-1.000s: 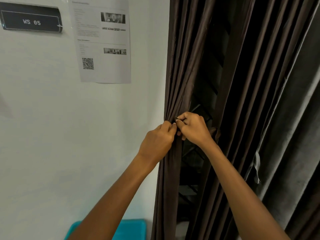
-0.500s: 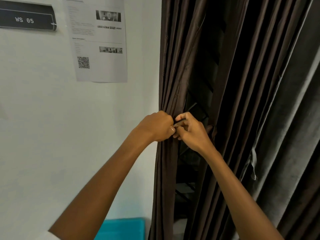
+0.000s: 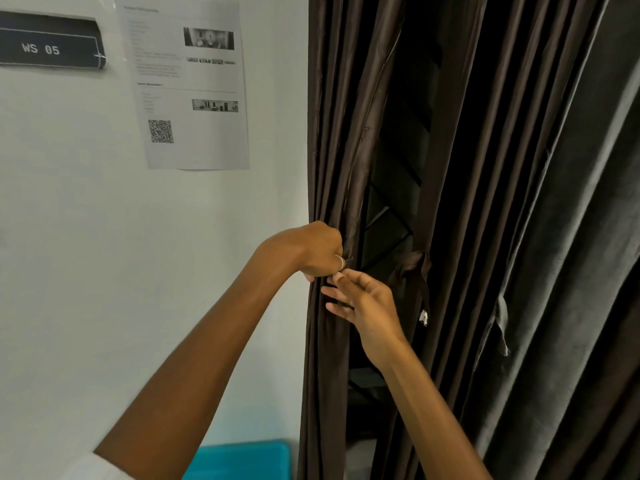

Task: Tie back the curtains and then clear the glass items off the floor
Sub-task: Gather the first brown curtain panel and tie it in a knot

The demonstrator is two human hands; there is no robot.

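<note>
While our left hand [image 3: 311, 252] grips the gathered brown curtain [image 3: 332, 133] so its folds stay bunched for tying, our right hand [image 3: 363, 303] hovers beside it, fingers spread, holding nothing.

soft even light on the white wall [image 3: 86, 237], dull sheen on the brown curtain [image 3: 467, 168] folds, deep black gap between them, right hand [image 3: 367, 306] slightly blurred, wide-angle bending at the edges
</note>
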